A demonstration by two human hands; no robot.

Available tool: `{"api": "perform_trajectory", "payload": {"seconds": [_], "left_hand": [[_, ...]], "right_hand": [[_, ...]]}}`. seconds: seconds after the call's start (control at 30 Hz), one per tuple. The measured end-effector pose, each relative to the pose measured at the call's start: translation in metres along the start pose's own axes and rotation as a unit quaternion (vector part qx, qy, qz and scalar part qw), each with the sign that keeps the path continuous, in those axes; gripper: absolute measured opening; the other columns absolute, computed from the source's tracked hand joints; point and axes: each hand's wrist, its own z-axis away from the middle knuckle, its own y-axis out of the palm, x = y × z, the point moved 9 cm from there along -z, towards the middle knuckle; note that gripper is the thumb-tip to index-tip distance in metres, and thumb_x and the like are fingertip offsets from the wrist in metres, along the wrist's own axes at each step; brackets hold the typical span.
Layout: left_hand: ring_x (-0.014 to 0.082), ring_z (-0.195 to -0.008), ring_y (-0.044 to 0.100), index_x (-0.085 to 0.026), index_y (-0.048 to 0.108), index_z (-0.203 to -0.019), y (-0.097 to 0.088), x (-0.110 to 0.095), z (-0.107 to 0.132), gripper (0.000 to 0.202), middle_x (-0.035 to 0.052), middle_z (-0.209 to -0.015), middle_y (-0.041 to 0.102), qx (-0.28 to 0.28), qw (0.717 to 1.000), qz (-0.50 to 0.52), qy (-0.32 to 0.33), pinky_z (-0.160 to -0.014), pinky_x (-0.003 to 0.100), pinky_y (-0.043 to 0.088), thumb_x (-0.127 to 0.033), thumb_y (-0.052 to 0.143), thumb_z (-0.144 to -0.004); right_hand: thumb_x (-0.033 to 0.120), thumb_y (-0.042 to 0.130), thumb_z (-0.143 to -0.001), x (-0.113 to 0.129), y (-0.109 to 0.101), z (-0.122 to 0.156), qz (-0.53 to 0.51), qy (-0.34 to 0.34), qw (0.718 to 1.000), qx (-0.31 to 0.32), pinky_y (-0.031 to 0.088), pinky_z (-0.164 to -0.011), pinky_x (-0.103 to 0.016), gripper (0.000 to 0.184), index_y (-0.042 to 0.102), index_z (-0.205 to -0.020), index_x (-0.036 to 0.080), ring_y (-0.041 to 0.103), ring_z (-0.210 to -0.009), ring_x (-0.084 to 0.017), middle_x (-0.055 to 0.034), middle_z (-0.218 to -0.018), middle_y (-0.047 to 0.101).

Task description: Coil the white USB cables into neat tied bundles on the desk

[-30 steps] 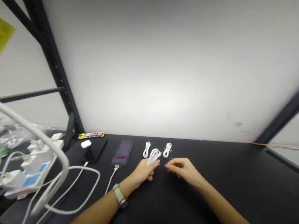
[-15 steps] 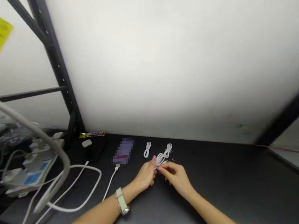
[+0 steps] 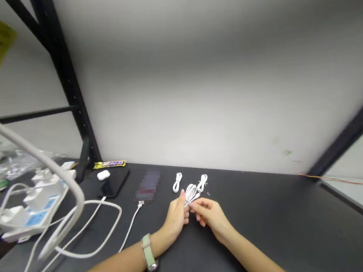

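Here the left hand and right hand meet over the black tabletop, both pinching the same small white cable coil. The left thumb and forefinger close on the loops from the side, and the right fingertips close on its lower end, where a plug seems to stick out. The coil sits just above the table, between two tied white cable bundles: one to its left, one to its right, both lying untouched near the wall. The step in hand looks like gathering this cable into a neat bundle like its neighbours. Any further move calls for the left pinch to keep the loops from springing apart. Further left lie a black phone, a white earbud case and a power strip.
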Motion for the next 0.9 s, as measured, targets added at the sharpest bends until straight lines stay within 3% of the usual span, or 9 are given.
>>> {"api": "perform_trajectory", "payload": {"seconds": [0.27,0.47,0.63,0.77,0.9], "left_hand": [[0.0014,-0.038,0.016,-0.019,0.036,-0.064,0.002,-0.003,0.004,0.056,-0.0115,-0.047,0.024,0.001,0.999,0.048,0.003,-0.038,0.018,0.008,-0.074,0.047,-0.063],[0.0012,-0.035,0.013,-0.017,0.041,-0.066,0.015,0.002,0.005,0.052,-0.0118,-0.043,0.023,0.086,0.987,0.118,-0.059,-0.037,0.018,0.006,-0.069,0.046,-0.071],[0.0028,-0.033,0.007,-0.015,0.046,-0.067,0.027,0.004,0.013,0.047,-0.0108,-0.036,0.02,0.16,0.957,0.205,-0.13,-0.035,0.018,0.003,-0.057,0.035,-0.084],[0.0037,-0.032,0.005,-0.015,0.05,-0.071,0.036,-0.003,0.02,0.042,-0.0103,-0.035,0.019,0.218,0.936,0.243,-0.129,-0.034,0.018,0.004,-0.052,0.037,-0.086],[0.004,-0.031,0.005,-0.015,0.051,-0.072,0.04,-0.006,0.026,0.04,-0.01,-0.034,0.02,0.244,0.931,0.245,-0.118,-0.034,0.018,0.006,-0.05,0.04,-0.086]], "right_hand": [[0.041,0.074,-0.061,-0.003,-0.001,-0.001,-0.033,-0.003,0.999,0.004,0.032,-0.038,-0.016,0.03,0.065,-0.069,0.014,0.041,-0.046,-0.006,0.0036,-0.051,0.05],[0.041,0.075,-0.061,0.002,-0.004,0.0,-0.042,-0.041,0.998,-0.017,0.033,-0.041,-0.019,0.03,0.065,-0.072,0.014,0.04,-0.046,-0.007,0.0032,-0.055,0.052],[0.039,0.075,-0.062,0.003,0.0,-0.001,-0.063,-0.042,0.997,0.011,0.032,-0.043,-0.019,0.028,0.064,-0.069,0.014,0.041,-0.047,-0.006,0.0021,-0.059,0.055],[0.036,0.076,-0.061,0.003,0.003,-0.001,-0.09,-0.024,0.995,0.038,0.033,-0.046,-0.019,0.027,0.064,-0.068,0.014,0.044,-0.051,-0.006,0.0017,-0.062,0.057],[0.033,0.077,-0.062,0.005,0.011,0.003,-0.111,-0.004,0.99,0.09,0.037,-0.051,-0.019,0.03,0.066,-0.084,0.017,0.052,-0.06,-0.009,-0.0006,-0.076,0.062]]}}
